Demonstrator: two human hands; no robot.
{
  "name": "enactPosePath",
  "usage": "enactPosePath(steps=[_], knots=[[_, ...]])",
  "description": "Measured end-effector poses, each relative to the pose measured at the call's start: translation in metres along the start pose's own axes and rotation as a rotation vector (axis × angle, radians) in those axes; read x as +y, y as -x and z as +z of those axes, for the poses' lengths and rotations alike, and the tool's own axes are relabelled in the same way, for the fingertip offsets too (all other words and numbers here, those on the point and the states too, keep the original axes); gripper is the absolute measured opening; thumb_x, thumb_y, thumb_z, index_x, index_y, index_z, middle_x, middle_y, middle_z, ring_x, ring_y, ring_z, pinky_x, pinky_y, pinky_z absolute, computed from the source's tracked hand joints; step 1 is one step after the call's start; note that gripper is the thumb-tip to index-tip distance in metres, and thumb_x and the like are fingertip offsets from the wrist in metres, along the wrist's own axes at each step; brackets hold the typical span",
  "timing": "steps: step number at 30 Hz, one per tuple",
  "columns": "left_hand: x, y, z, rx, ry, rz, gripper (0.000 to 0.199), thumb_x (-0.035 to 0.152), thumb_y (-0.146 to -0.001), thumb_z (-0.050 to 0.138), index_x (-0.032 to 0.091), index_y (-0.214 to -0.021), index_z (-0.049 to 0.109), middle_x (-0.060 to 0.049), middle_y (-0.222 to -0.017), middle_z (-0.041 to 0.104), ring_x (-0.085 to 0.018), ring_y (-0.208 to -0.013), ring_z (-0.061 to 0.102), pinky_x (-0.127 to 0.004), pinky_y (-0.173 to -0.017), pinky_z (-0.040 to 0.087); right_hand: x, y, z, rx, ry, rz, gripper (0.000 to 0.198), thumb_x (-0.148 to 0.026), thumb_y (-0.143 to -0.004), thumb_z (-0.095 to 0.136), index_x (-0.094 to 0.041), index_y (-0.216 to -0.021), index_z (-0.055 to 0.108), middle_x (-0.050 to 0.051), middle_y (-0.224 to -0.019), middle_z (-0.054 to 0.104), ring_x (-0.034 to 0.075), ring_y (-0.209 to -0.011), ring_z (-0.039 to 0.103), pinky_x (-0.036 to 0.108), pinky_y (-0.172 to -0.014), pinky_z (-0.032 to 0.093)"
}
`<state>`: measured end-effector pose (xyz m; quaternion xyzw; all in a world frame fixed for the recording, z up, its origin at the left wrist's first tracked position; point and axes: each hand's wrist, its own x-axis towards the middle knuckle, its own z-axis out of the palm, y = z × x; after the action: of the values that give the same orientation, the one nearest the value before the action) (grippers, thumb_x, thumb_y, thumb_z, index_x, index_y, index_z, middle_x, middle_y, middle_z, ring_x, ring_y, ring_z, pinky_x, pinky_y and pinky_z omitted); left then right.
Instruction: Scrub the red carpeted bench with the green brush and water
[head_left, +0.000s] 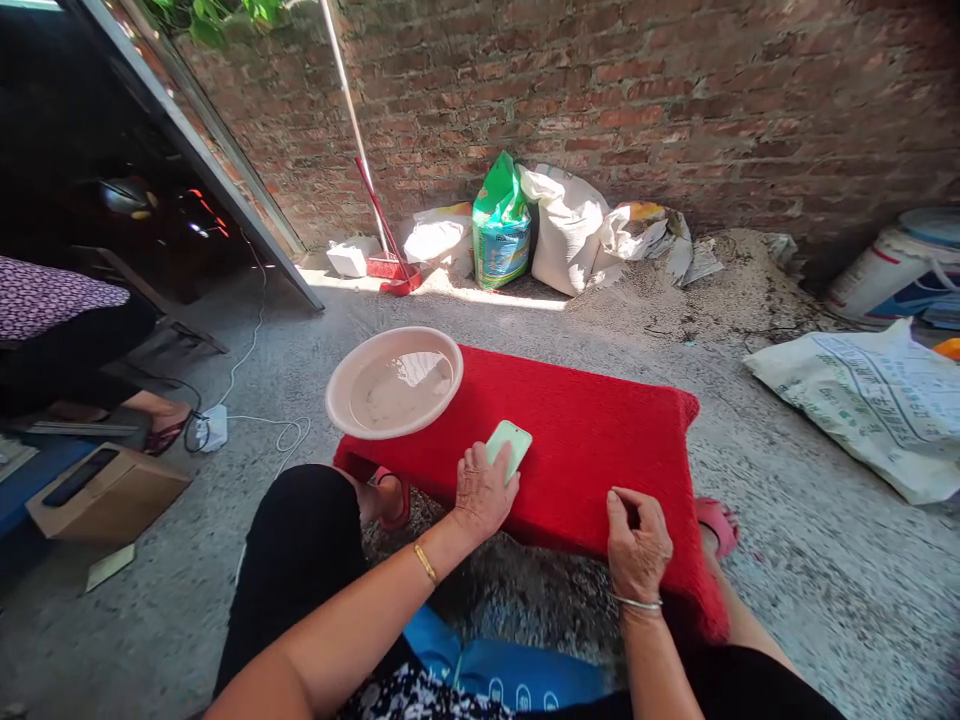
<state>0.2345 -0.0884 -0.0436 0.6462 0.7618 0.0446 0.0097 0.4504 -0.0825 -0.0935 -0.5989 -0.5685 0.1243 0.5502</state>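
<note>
My left hand is closed on a pale green flat block with rounded corners. Its index finger lies on top and the thumb is along the near side; I cannot make out the block's exact kind. A fluffy red cloth covers the low bench beneath it. Further right, my right hand rests over the cloth with fingers curled and thumb against the index finger. Whatever is inside that hand, if anything, is hidden. A pinkish basin of cloudy water stands at the bench's left end.
Bags and a red broom and dustpan line the brick wall. A white sack and a bucket are at right. At left are a cardboard box, a power strip with cords and a seated person.
</note>
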Motion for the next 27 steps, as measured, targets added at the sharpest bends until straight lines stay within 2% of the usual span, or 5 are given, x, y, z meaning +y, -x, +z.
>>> enactPosePath(steps=[3,6,14,17,27], knots=[[0.054,0.011,0.006,-0.045,0.106,0.189,0.053,0.048,-0.089,0.053,0.035,-0.14,0.05,-0.011,-0.121,0.048,-0.027,-0.106,0.049,-0.043,-0.093,0.042,0.0,0.0,-0.002,-0.014,0.019,-0.011,0.032,-0.047,-0.088,0.057,-0.017,-0.084,0.066,0.007,-0.081,0.065,0.018,-0.075,0.058,0.032,-0.073,0.045],[0.068,0.014,0.002,-0.048,0.169,0.277,0.054,0.054,-0.087,0.053,0.037,-0.139,0.049,-0.01,-0.12,0.049,-0.028,-0.106,0.049,-0.043,-0.091,0.043,0.0,0.0,-0.003,-0.025,0.05,-0.009,0.034,-0.049,-0.088,0.057,-0.017,-0.084,0.066,0.007,-0.081,0.065,0.019,-0.075,0.058,0.032,-0.072,0.045],[-0.079,0.002,-0.021,0.04,-0.105,0.005,0.049,0.043,-0.091,0.052,0.028,-0.138,0.053,-0.012,-0.111,0.049,-0.027,-0.099,0.05,-0.041,-0.085,0.043,-0.001,0.0,-0.002,-0.017,0.062,-0.053,0.029,-0.044,-0.088,0.059,-0.016,-0.084,0.067,0.006,-0.079,0.065,0.017,-0.073,0.058,0.029,-0.07,0.045],[-0.104,0.005,-0.018,0.042,-0.16,-0.067,0.05,0.043,-0.092,0.05,0.024,-0.138,0.054,-0.013,-0.108,0.05,-0.027,-0.095,0.051,-0.041,-0.084,0.044,-0.002,0.0,-0.003,-0.025,0.071,-0.055,0.029,-0.043,-0.089,0.059,-0.016,-0.085,0.067,0.006,-0.081,0.065,0.018,-0.075,0.059,0.03,-0.072,0.045],[0.008,0.02,-0.004,0.002,0.111,0.3,0.052,0.05,-0.088,0.055,0.032,-0.136,0.052,-0.009,-0.112,0.049,-0.024,-0.098,0.048,-0.041,-0.087,0.045,0.0,-0.001,-0.005,-0.042,0.084,-0.048,0.034,-0.049,-0.088,0.058,-0.016,-0.084,0.067,0.007,-0.08,0.066,0.018,-0.073,0.059,0.029,-0.069,0.045]])
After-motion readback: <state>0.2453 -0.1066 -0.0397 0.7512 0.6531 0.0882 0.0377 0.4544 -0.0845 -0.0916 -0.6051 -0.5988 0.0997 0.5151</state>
